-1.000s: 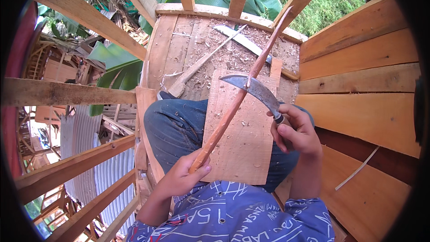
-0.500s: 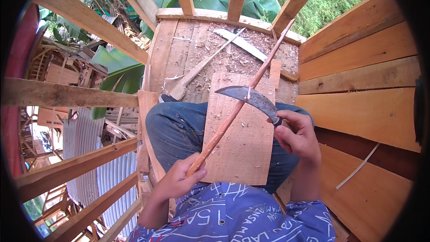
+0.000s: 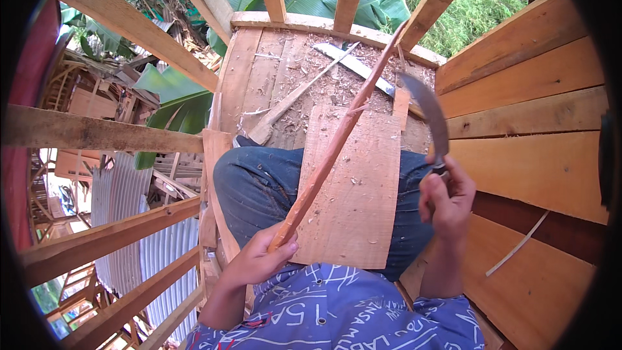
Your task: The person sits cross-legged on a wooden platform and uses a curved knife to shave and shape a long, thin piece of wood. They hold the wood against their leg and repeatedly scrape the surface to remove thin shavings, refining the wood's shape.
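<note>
My left hand [image 3: 267, 256] is closed round the thick near end of a reddish-brown wooden stick [image 3: 324, 163]. The stick slants up and away to the right over a flat board [image 3: 353, 201] lying across my thighs. A small curl of shaving clings to it about midway. My right hand [image 3: 447, 198] grips the dark handle of a sickle-shaped knife [image 3: 427, 109]. Its curved blade points up, slightly blurred, to the right of the stick and apart from it.
Wood shavings litter the plank floor [image 3: 253, 78] ahead. A saw [image 3: 353, 65] and a pale tapered stick [image 3: 288, 107] lie there. A plank wall [image 3: 525, 155] closes the right side, with a thin strip [image 3: 517, 244] against it. Wooden rails [image 3: 103, 133] run along the left.
The knife has lifted off the stick and swung to the right, its blade turning upright. My right hand moved slightly up and right. The stick has tilted a little steeper.
</note>
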`<state>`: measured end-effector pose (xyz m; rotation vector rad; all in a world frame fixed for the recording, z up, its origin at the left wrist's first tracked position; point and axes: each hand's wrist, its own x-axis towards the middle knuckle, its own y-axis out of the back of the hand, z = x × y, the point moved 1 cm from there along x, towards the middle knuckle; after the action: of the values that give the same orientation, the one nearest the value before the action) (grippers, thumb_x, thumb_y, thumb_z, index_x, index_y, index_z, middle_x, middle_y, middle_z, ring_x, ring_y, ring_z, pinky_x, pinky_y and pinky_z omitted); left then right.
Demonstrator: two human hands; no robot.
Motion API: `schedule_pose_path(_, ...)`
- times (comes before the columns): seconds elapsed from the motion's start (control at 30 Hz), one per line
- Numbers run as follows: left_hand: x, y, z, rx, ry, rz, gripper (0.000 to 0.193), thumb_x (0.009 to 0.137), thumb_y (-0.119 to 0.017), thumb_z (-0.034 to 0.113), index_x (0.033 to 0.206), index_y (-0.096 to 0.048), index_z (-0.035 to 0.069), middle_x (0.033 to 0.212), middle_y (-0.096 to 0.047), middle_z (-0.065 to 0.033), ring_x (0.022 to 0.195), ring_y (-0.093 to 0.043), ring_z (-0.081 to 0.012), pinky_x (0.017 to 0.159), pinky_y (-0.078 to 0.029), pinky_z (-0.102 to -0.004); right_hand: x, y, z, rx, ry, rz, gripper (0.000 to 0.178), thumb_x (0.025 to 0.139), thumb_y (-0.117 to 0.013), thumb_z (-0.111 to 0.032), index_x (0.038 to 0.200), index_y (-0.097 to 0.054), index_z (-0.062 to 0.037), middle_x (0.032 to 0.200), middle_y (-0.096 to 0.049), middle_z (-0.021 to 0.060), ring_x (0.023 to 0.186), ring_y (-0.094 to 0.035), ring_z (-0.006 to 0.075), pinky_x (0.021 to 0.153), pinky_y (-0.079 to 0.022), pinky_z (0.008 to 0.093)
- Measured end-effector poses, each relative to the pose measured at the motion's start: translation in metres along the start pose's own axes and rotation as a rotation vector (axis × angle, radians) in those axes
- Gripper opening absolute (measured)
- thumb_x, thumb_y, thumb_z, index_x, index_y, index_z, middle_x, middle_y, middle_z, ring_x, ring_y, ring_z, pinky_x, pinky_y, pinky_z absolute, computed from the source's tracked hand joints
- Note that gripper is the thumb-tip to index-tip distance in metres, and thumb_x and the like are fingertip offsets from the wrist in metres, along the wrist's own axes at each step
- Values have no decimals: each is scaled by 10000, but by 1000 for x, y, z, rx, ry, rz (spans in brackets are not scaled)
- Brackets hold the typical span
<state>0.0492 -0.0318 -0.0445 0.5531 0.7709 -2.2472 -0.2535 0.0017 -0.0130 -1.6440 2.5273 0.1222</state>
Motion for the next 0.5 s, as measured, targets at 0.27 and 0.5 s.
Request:
schedule_pose_path(0.27, -3, 3, 4, 276, -74, 50, 146, 909, -559, 153, 878, -485, 31, 714, -438, -1, 678, -407, -89, 617, -369, -267, 29, 20, 17, 413, 9, 229, 219, 974, -483, -161, 1155, -521, -43, 614, -441, -17, 370, -393, 42, 306, -314, 188)
schedule_pose_path(0.5, 4, 1, 7, 369, -94, 81, 148, 900, -568, 151, 891, -492, 24, 691, -456, -42, 652, -417, -115, 602, -376, -287, 8, 19, 16, 330, -164, -249, 236, 957, -510, -160, 1143, -529, -15, 570, -458, 1, 356, -397, 56, 323, -309, 182)
